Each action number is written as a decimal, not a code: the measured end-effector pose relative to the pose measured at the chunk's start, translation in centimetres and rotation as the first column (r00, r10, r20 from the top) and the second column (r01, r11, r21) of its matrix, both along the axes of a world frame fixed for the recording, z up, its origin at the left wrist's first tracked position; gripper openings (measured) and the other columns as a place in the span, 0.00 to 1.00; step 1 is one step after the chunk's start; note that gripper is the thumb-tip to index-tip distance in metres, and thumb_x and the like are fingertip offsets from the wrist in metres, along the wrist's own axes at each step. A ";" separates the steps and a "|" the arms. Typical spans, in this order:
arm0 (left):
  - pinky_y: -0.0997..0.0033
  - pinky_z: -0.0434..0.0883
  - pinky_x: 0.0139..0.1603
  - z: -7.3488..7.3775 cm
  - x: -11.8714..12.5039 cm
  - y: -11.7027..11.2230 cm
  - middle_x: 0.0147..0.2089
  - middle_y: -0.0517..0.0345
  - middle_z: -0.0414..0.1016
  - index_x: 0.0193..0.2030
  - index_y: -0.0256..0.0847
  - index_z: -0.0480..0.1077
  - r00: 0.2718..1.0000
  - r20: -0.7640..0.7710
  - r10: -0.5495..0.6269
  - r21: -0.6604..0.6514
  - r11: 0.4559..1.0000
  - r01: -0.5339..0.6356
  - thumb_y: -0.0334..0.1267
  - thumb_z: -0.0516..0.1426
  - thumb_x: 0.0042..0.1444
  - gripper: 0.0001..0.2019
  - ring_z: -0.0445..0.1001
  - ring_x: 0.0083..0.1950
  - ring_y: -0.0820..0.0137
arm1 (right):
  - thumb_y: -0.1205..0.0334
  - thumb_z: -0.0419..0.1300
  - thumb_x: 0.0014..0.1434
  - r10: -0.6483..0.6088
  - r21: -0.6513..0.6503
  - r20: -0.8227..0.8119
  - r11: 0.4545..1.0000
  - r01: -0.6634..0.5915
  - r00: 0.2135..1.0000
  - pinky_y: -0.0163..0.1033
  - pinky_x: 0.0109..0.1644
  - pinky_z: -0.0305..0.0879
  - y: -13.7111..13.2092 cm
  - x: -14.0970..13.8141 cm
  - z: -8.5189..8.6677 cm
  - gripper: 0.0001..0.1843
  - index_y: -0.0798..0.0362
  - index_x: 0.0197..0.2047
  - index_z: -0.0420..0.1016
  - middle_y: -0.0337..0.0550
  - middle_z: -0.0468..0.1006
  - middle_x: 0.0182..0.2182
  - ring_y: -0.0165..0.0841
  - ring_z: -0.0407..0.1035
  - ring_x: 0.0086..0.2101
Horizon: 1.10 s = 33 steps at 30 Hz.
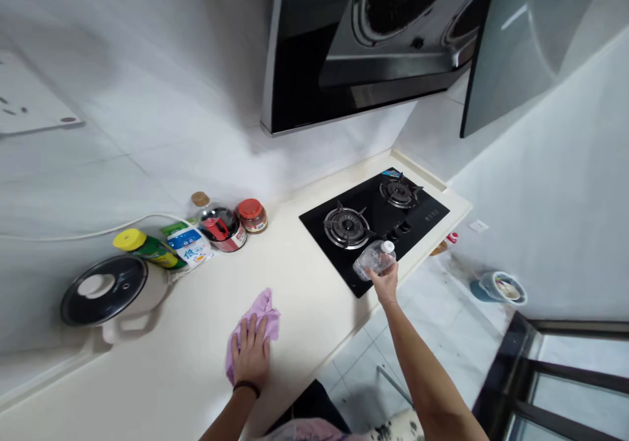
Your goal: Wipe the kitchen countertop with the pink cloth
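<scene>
The clear plastic bottle [369, 261], with its white cap [388, 247], is in the person's right hand [384, 282], over the near edge of the black gas hob [376, 213]. It lies just ahead of the palm, its long axis slanting across the hand, base toward the left hand's side and cap away from it. This grip is closed around the bottle, the thumb near the base and the fingers wrapping the side nearer the cap; whether the bottle touches the hob's surface cannot be told. The right hand is plainly the nearer one, the left well apart.

The left hand [251, 349] rests flat on a crumpled purple cloth [265, 305], fingers extended and slightly spread, pressing down rather than clasping. The cloth lies on the pale desk [196, 316], left of the hob, and sticks out beyond the fingertips.

Beyond the bottle stand the hob's left burner [348, 228] and, farther off, its right burner [399, 192]. Along the wall to the left are a red-lidded jar [252, 215], a dark jar [233, 239], a white-and-blue packet [191, 244], a yellow-capped green bottle [154, 251] and a lidded pot [147, 287]. A range hood [393, 67] hangs above the hob.
</scene>
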<state>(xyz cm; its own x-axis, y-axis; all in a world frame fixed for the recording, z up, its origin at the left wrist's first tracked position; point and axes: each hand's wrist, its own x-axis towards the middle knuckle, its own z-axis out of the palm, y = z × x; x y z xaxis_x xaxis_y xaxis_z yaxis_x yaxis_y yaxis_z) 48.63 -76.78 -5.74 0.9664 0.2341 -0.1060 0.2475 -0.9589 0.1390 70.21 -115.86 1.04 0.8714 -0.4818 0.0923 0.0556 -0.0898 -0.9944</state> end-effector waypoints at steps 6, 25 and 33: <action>0.38 0.47 0.82 0.5 0.2 -0.1 0.82 0.51 0.57 0.78 0.47 0.63 0.999 -0.048 0.005 0.007 1.000 -0.005 0.37 0.44 0.73 0.29 0.48 0.84 0.54 | 0.52 0.78 0.38 -0.037 0.008 0.029 0.999 0.037 0.999 0.59 0.68 0.68 0.2 2.1 -1.5 0.47 0.48 0.59 0.64 0.50 0.74 0.59 0.43 0.73 0.57; 0.34 0.49 0.80 1.9 0.0 -0.4 0.82 0.44 0.57 0.78 0.43 0.62 0.998 0.057 -0.022 -0.079 0.997 0.027 0.41 0.42 0.74 0.29 0.47 0.84 0.50 | 0.33 0.68 0.46 -0.413 -0.068 -0.563 0.887 0.458 0.716 0.39 0.20 0.53 -5.7 -28.9 -4.8 0.39 0.59 0.47 0.84 0.31 0.65 0.14 0.30 0.55 0.16; 0.34 0.50 0.79 2.7 -0.3 -0.5 0.81 0.42 0.58 0.78 0.42 0.62 0.995 0.089 -0.032 -0.128 0.991 0.043 0.42 0.42 0.74 0.29 0.47 0.84 0.48 | 0.26 0.63 0.51 -0.519 -0.106 -0.639 0.790 0.604 0.568 0.39 0.20 0.56 -5.9 -42.8 -3.5 0.39 0.56 0.44 0.84 0.30 0.61 0.15 0.30 0.55 0.17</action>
